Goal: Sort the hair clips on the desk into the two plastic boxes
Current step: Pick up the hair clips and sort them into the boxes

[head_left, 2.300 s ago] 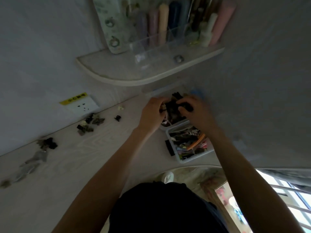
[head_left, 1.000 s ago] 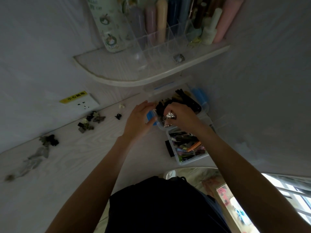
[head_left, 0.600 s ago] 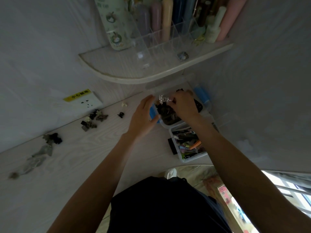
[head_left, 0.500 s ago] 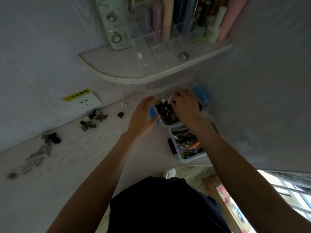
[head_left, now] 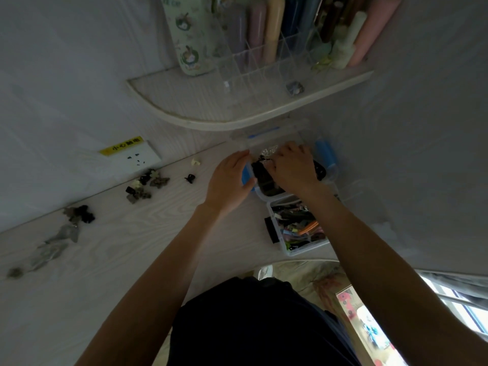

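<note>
Pale desk (head_left: 111, 249), loose clips (head_left: 144, 186) along wall, left hand (head_left: 229, 180) fingers together steadying far box (head_left: 331, 175), right hand (head_left: 293, 167) pinching silver clip (head_left: 268, 151) above it, near box (head_left: 303, 250) full.

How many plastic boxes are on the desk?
2. The far box, holding dark clips, sits under both hands; the near box, filled with colourful clips, lies just in front of it. None appear hidden.

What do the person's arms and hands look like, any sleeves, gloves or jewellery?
Both forearms are bare up to the bottom edge of the picture, with no sleeves in view. The left hand and right hand wear no gloves. No watch, bracelet or ring shows, though the picture is dim.
</note>
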The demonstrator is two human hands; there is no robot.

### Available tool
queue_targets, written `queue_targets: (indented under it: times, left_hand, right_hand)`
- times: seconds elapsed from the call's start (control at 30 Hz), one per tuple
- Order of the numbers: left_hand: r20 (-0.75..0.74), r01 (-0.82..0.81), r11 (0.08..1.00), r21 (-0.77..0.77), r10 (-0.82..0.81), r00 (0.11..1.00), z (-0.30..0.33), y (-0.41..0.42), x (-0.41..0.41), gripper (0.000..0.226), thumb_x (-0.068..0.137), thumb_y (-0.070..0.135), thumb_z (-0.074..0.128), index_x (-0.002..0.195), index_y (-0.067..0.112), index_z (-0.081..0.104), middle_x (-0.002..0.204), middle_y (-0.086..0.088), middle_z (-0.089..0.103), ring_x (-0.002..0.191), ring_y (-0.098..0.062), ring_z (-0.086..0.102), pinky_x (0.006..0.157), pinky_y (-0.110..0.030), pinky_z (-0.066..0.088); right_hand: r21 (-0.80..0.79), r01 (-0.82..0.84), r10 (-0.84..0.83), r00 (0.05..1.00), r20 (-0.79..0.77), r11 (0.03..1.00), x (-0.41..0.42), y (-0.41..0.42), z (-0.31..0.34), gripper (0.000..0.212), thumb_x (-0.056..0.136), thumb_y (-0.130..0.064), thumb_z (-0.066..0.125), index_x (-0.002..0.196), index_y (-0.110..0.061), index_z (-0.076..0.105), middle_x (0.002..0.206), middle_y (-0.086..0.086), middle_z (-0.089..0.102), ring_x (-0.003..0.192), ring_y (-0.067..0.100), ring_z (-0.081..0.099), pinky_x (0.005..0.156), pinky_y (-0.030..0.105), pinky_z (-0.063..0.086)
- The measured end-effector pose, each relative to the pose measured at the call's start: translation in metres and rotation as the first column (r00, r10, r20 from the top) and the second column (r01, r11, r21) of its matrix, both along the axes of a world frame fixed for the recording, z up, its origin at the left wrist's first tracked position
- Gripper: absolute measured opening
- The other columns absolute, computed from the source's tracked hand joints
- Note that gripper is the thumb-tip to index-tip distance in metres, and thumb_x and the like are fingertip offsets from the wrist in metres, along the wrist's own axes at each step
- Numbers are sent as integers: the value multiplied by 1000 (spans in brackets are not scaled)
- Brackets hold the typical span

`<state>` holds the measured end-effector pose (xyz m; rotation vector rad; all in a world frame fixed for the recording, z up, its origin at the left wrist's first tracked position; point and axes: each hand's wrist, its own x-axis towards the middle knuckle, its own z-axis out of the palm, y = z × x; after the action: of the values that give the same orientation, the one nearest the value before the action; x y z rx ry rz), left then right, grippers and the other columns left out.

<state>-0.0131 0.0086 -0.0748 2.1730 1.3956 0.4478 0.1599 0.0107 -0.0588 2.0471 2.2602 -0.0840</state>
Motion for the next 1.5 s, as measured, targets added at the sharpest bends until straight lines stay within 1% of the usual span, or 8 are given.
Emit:
queue_targets:
  times: [0.13, 0.3, 0.5, 0.77, 0.9, 1.17, 1.37, 1.5]
  left_hand:
    - [-53, 26, 999, 19, -25, 998, -1, 1, -3, 59, 92, 36, 52, 143, 15, 33, 151, -1, 33, 140, -19, 27, 116, -35, 23]
    - [-110, 32, 998, 47, -26, 994, -1, 1, -3, 57, 92, 40, 50, 142, 19, 33, 151, 2, 32, 139, -18, 27, 113, -38, 27]
    - [-118, 34, 999, 32, -30, 993, -3, -2, -4, 59, 93, 41, 47, 144, 20, 29, 153, 4, 28, 139, -17, 26, 112, -40, 28]
    - [110, 41, 987, 157, -59, 992, -4, -15, -20, 41, 93, 31, 47, 130, 16, 48, 131, -1, 54, 120, -16, 48, 100, -33, 41]
    - [191, -193, 953, 234, 150, 970, -9, -48, -76, 25, 89, 22, 47, 108, 15, 60, 106, -1, 66, 99, -12, 54, 87, -27, 42]
    - [-7, -615, 755, 225, 633, 774, -38, -137, -257, 29, 83, 27, 47, 105, 16, 62, 105, -4, 68, 96, -27, 61, 89, -28, 36]
    - [-123, -854, 465, 234, 886, 448, -58, -173, -373, 68, 73, 52, 53, 127, 11, 48, 132, -17, 49, 126, -35, 41, 105, -46, 29]
    - [-48, -928, 357, 107, 934, 354, -62, -167, -444, 80, 79, 60, 45, 138, 7, 36, 144, -25, 33, 134, -41, 28, 109, -52, 26]
  right_hand:
    - [151, -1, 21, 992, -126, 989, 16, -12, -1, 50, 88, -36, 27, 105, -8, 64, 114, 13, 64, 113, 31, 54, 95, 47, 39]
    - [-184, 119, -154, 971, -186, 976, 31, -25, -3, 51, 97, -36, 30, 141, -11, 33, 154, 14, 22, 143, 31, 17, 116, 46, 18]
    - [-358, 96, -227, 911, -345, 929, 61, -11, -8, 42, 100, -36, 30, 139, -21, 40, 158, 4, 8, 145, 21, 4, 119, 37, 9]
    - [175, 47, 54, 847, -528, 983, 7, -47, 21, 30, 91, -23, 44, 107, -8, 64, 123, 15, 58, 114, 32, 51, 99, 44, 42]
    - [164, -131, 203, 782, -590, 978, -75, -56, 28, 32, 91, -24, 38, 106, -12, 63, 109, 8, 64, 103, 25, 55, 92, 38, 44]
    - [-85, -425, 322, 787, -527, 901, -218, -56, -31, 47, 92, -23, 48, 138, -18, 39, 145, 14, 37, 135, 34, 29, 112, 42, 20]
    - [-159, -254, 172, 899, -402, 954, -277, -25, -60, 59, 89, -38, 52, 141, -24, 30, 153, 15, 19, 141, 36, 10, 116, 51, 8]
    - [-152, -166, 101, 925, -367, 974, -315, -25, -69, 65, 86, -43, 54, 142, -27, 27, 155, 15, 11, 142, 38, 7, 114, 54, 8]
